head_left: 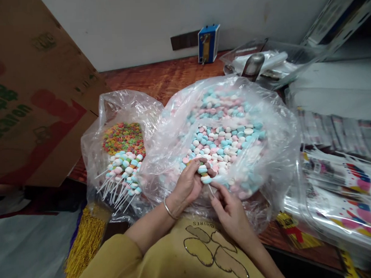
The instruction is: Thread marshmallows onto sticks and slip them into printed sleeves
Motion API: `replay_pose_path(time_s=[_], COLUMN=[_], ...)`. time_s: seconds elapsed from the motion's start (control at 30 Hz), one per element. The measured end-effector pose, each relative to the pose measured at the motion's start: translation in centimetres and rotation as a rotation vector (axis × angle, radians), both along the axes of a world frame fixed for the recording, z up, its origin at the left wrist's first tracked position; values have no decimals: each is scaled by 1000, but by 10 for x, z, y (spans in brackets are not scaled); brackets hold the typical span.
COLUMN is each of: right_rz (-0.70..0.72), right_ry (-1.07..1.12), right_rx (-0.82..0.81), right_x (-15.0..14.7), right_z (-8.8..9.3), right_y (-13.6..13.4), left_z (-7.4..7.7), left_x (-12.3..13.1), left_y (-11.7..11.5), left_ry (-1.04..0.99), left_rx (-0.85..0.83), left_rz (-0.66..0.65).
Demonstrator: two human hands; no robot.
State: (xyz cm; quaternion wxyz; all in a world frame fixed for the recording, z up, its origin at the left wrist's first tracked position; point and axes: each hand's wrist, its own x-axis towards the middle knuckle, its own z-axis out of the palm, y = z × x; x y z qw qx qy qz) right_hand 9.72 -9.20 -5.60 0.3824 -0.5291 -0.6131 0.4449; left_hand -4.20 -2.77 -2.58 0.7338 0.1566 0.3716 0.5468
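Between my hands is a candy skewer point(205, 179), with pale blue and white candies and an orange-green piece on a white stick. My left hand point(187, 184), with a bangle at its wrist, is closed around the candies at the upper end. My right hand point(228, 209) pinches the stick lower down. Just behind them, an open clear plastic bag point(280, 122) holds many pink, white and blue button-shaped candies point(225, 145). To the left, several similar skewers point(125, 170) lie in a heap, sticks towards me, beside small multicoloured ring-shaped candies point(124, 137) in another plastic bag point(110, 101).
A large cardboard box point(39, 96) stands at the left. At the back of the wooden table point(152, 79) are a blue box-shaped device point(209, 43) and a clear tray point(299, 60) with plastic bags and a metal object. Printed clear packaging point(344, 189) lies at the right.
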Motion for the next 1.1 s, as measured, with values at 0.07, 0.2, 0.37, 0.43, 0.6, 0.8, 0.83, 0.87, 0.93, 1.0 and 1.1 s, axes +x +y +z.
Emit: replay_pose_path(time_s=[0.07, 0.2, 0.37, 0.43, 0.6, 0.8, 0.83, 0.87, 0.93, 1.0, 1.1], right_rz=[9, 14, -9, -27, -36, -43, -63, -94, -172, -247, -311], right_ry=[-82, -268, -364, -406, -478, -379, -350, -322, -277, -244, -209], right_rx=[40, 125, 253, 301, 355, 269, 246, 228, 204, 186, 161], right_x=[3, 0, -9, -11, -15, -14, -10, -6, 5, 15, 26], right_z=[-4, -12, -13, -14, -15, -6, -5, -3, -3, -5, -7], right_y=[-5, -11, -11, -11, -10, 1, 2, 4, 5, 6, 7], left_z=[0, 2, 3, 2, -2, -8, -9, -8, -8, -9, -16], left_x=[1, 7, 24, 29, 34, 24, 18, 12, -1, -10, -13], left_y=[4, 4, -6, -9, -12, 4, 13, 23, 45, 68, 92], left_ry=[-28, -24, 77, 84, 86, 141, 199, 292, 633, 1086, 1575], left_rx=[-7, -29, 63, 58, 20, 72, 122, 194, 385, 611, 836], left_rz=[21, 18, 100, 114, 120, 93, 92, 88, 70, -86, -397])
